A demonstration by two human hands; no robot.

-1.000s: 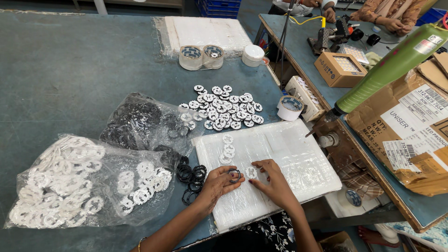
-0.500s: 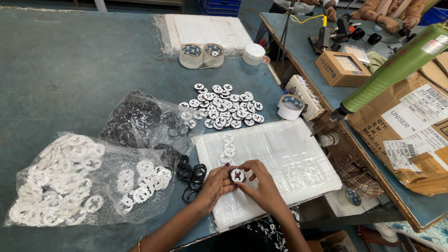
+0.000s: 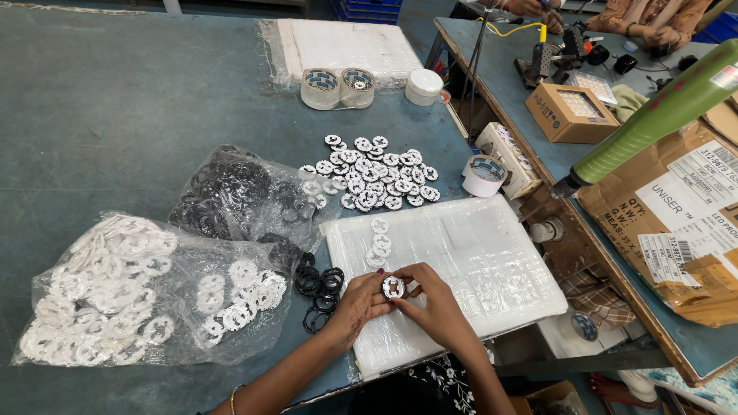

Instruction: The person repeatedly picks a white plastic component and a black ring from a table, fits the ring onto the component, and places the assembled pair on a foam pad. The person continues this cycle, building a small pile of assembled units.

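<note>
Holding round disc (image 3: 393, 287); clear bag (image 3: 146, 288) holds white rings

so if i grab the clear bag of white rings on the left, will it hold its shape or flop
The clear bag of white rings would probably flop: the film is thin and wrinkled. Its loose rings would likely shift and sag. It also looks open on the right, so rings might spill.

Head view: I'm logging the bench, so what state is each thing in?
Left hand: gripping the round disc.
Right hand: gripping the same disc.
Round disc: held above the white pad.
Bag of white rings: open, lying flat.
Bag of black rings: open, rings spilling out.
Cardboard box: open.
</note>
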